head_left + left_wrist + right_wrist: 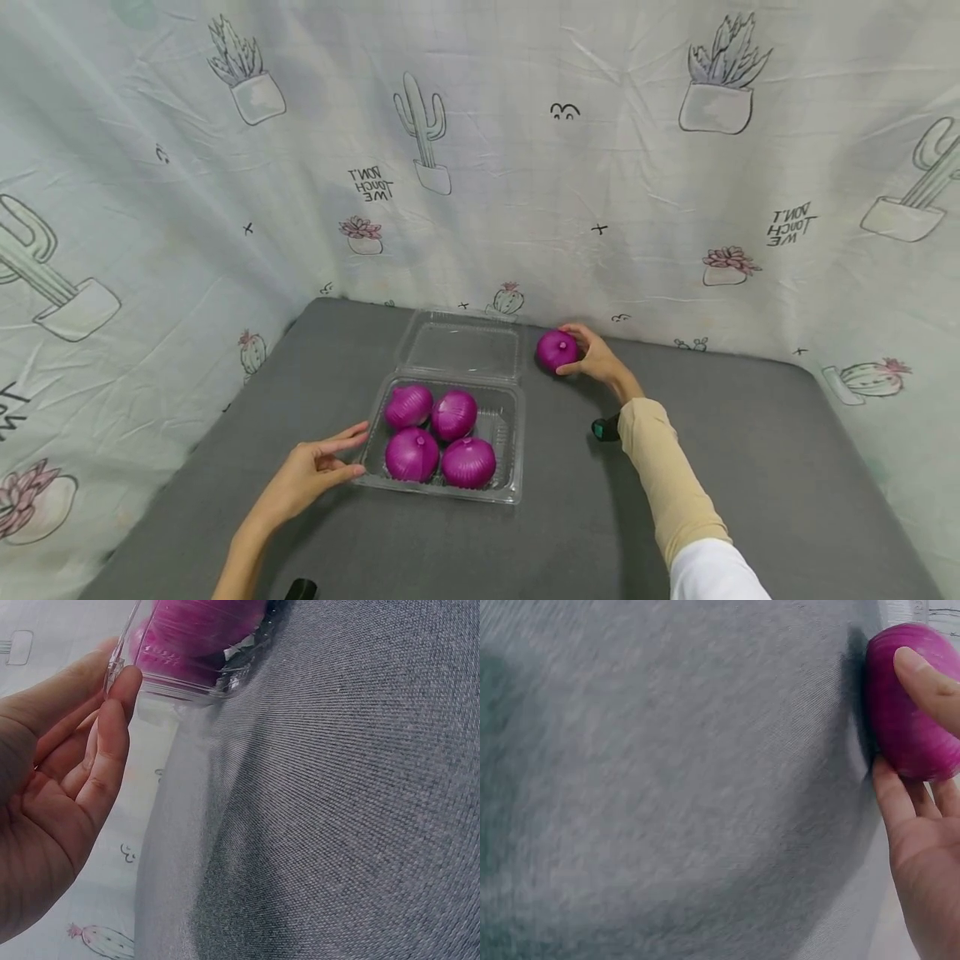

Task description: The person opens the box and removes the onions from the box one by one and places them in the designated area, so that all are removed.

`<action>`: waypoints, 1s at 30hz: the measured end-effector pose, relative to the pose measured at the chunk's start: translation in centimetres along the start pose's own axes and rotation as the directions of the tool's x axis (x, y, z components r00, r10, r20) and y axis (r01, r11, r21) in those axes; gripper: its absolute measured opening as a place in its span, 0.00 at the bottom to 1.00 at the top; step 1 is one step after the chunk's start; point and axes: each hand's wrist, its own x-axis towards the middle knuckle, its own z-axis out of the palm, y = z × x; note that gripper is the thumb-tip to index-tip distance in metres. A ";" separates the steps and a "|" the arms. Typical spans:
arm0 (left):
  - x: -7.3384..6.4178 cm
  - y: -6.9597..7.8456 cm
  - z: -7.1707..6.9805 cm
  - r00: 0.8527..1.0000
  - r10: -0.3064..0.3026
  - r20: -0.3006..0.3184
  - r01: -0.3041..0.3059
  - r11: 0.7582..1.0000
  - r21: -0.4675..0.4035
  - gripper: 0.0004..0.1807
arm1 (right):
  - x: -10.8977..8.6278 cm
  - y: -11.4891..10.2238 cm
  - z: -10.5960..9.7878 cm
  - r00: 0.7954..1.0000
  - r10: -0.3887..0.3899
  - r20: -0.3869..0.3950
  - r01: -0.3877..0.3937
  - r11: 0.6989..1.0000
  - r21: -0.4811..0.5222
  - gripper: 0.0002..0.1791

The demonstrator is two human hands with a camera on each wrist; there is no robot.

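Note:
A clear plastic clamshell container (517, 450) sits on the grey table, its lid (465, 346) folded back toward the wall. Inside are several purple onions (412, 454), with bare container floor at the right side of the base. My left hand (307, 479) holds the container's left rim with thumb and fingertips, as the left wrist view also shows. Farther back and right of the lid, my right hand (598, 354) grips another purple onion (557, 350). In the right wrist view, the thumb lies across this onion (900, 712) and the fingers reach around its other side, close to the tabletop.
Grey cloth covers the table (570, 517). A pale curtain (510, 150) printed with cacti hangs along the back and sides, right at the table's far edge. Dark wrist devices show beneath the right wrist (606, 428) and near the left forearm (302, 589).

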 end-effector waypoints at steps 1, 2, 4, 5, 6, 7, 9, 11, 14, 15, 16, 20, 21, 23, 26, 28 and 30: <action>-0.1 0.0 0.0 1.000 -0.002 -0.001 0.002 1.000 0.000 0.26 | 0.0 0.1 0.0 1.000 -0.005 0.013 0.005 1.000 -0.004 0.44; -0.1 -0.1 0.0 1.000 -0.002 -0.002 0.002 1.000 -0.001 0.26 | -0.1 0.2 0.0 1.000 -0.003 0.023 0.003 1.000 -0.005 0.44; -0.2 -0.1 0.0 1.000 -0.004 -0.002 0.004 1.000 -0.003 0.26 | -0.1 0.4 0.1 0.999 0.004 0.036 -0.004 1.000 0.000 0.45; -0.2 -0.1 0.0 1.000 -0.005 -0.001 0.005 1.000 -0.004 0.26 | -0.1 0.5 0.1 0.999 0.002 0.044 -0.002 1.000 0.004 0.45; -0.2 -0.1 0.0 1.000 -0.005 0.000 0.005 1.000 -0.005 0.26 | -0.1 0.6 0.1 0.999 0.001 0.048 -0.001 1.000 0.014 0.45; -0.2 -0.1 0.0 1.000 -0.006 0.004 0.006 1.000 -0.007 0.26 | -0.1 0.7 0.0 0.999 0.000 0.050 -0.002 1.000 0.030 0.46; -0.3 -0.2 0.0 1.000 -0.006 0.011 0.006 1.000 -0.010 0.26 | -0.1 1.0 -0.1 0.999 0.011 0.051 -0.014 0.998 0.054 0.46; -0.3 -0.2 0.0 1.000 -0.006 0.016 0.007 1.000 -0.014 0.26 | -0.1 1.1 -0.2 0.998 0.018 0.056 -0.022 0.997 0.072 0.46; -0.2 -0.2 0.0 1.000 -0.007 0.016 0.007 1.000 -0.020 0.26 | -0.1 1.0 -0.5 0.998 0.025 0.058 -0.030 0.995 0.095 0.47; -0.2 -0.2 0.0 1.000 -0.006 0.014 0.007 1.000 -0.021 0.26 | -0.1 0.9 -0.5 0.998 0.026 0.060 -0.032 0.994 0.104 0.47; -0.2 -0.2 0.0 1.000 -0.004 0.014 0.004 1.000 -0.023 0.26 | -0.1 0.9 -0.6 0.998 0.025 0.061 -0.032 0.993 0.112 0.48; -0.1 -0.2 0.0 1.000 0.007 0.011 -0.007 1.000 -0.026 0.26 | -0.3 0.5 -0.8 0.998 0.026 0.061 -0.034 0.991 0.132 0.48; -0.1 -0.2 0.0 1.000 0.009 0.011 -0.009 1.000 -0.026 0.26 | -0.3 0.5 -0.8 0.998 0.030 0.059 -0.038 0.990 0.138 0.47; -0.1 -0.2 0.0 1.000 0.010 0.012 -0.010 1.000 -0.029 0.26 | -0.4 0.4 -0.8 0.998 0.027 0.057 -0.035 0.990 0.140 0.47; -0.2 -0.2 0.0 1.000 0.007 0.016 -0.006 1.000 -0.025 0.26 | -0.5 0.5 -0.9 0.998 0.023 0.051 -0.030 0.988 0.148 0.46; -0.2 -0.2 0.0 1.000 0.005 0.019 -0.004 1.000 -0.021 0.26 | -0.6 0.7 -1.0 0.999 0.021 0.047 -0.028 0.988 0.151 0.46; -0.2 -0.2 0.1 1.000 0.003 0.021 -0.003 1.000 -0.018 0.26 | -0.7 0.8 -1.0 0.999 0.023 0.041 -0.029 0.988 0.153 0.46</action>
